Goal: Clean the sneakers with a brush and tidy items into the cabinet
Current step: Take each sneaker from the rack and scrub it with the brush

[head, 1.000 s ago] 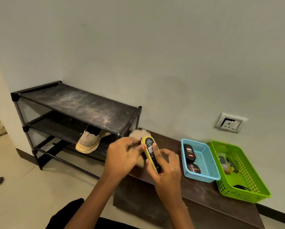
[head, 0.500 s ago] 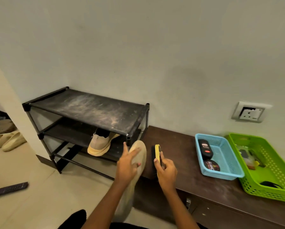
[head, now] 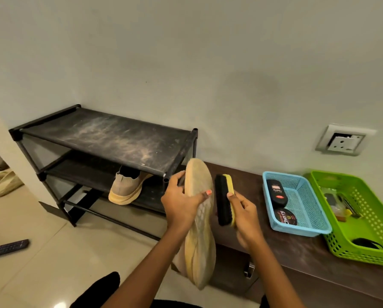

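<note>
Two sneakers show. The left hand (head: 181,204) holds a beige sneaker (head: 200,221) with its sole toward the camera, fingers and thumb wrapped round the forefoot, over the near left end of the brown cabinet (head: 297,254). A second sneaker (head: 124,188) sits on the black shoe rack (head: 110,138) at left. The right hand (head: 247,218) grips a yellow-backed brush (head: 225,200), bristles just beside the sole. To the right, a blue basket (head: 301,232) holds a round tin (head: 285,216) lettered "Cherry" and a black bottle (head: 275,193) whose small label is unclear.
</note>
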`<state>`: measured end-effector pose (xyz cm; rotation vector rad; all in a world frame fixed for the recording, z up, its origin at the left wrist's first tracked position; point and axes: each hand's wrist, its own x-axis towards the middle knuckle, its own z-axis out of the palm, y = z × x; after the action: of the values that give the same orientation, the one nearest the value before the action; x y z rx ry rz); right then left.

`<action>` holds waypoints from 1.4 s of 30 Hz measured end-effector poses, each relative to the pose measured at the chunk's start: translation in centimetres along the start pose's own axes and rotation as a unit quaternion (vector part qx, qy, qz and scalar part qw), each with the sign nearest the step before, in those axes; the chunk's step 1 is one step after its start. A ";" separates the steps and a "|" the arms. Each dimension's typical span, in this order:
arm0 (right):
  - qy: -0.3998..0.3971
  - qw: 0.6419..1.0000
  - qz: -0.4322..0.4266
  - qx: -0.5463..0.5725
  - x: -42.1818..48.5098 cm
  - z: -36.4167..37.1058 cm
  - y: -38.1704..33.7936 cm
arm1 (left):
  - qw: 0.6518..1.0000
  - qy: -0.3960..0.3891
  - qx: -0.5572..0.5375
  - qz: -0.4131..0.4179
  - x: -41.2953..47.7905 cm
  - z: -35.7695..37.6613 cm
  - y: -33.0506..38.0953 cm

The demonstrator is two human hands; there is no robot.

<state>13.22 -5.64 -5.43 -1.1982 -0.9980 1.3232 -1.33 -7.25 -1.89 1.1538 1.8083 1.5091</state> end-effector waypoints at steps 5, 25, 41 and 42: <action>0.000 0.993 0.074 0.095 -0.7 -0.5 0.5 | 0.997 0.037 -0.043 -0.052 2.0 2.2 1.3; 0.105 0.955 0.174 0.216 1.2 -1.8 2.6 | 0.863 -0.359 0.269 -0.230 3.1 1.0 -5.1; -0.046 0.972 -0.120 -0.197 -2.4 -3.6 -0.9 | 0.904 -0.332 0.012 -0.269 -1.5 -2.0 -1.8; -0.083 0.952 -0.150 -0.253 -3.0 -3.7 -0.9 | 0.909 -0.329 0.009 -0.257 -1.6 -2.2 -1.7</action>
<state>16.91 -8.70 -4.73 -1.2529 -1.6420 0.9632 -2.79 -9.79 -3.18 0.9316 1.4775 0.6830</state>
